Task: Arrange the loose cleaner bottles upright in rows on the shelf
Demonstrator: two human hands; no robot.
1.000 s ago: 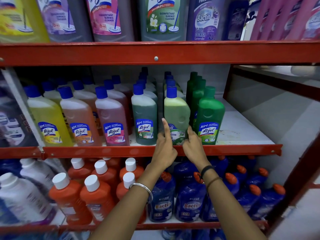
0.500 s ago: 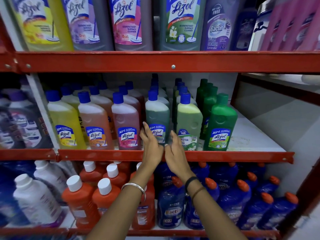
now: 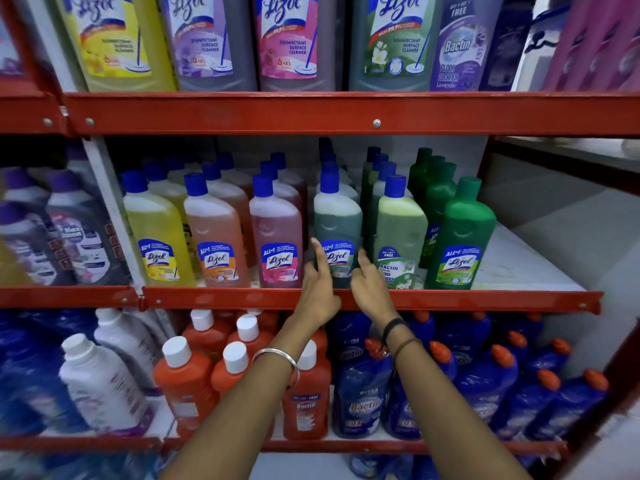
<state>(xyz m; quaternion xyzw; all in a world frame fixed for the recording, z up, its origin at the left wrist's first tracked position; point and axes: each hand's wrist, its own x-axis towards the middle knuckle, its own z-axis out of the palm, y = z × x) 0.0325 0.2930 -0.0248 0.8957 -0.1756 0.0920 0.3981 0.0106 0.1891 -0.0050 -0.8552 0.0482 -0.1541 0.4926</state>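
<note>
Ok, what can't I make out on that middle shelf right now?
- Head view: base of the dark green bottle, hidden behind the left hand and right hand; firm grip or just touch, cannot tell.
- Rear rows behind the front bottles: only caps show.
- Purple-capped bottles at left: blurred, labels unreadable.
</note>
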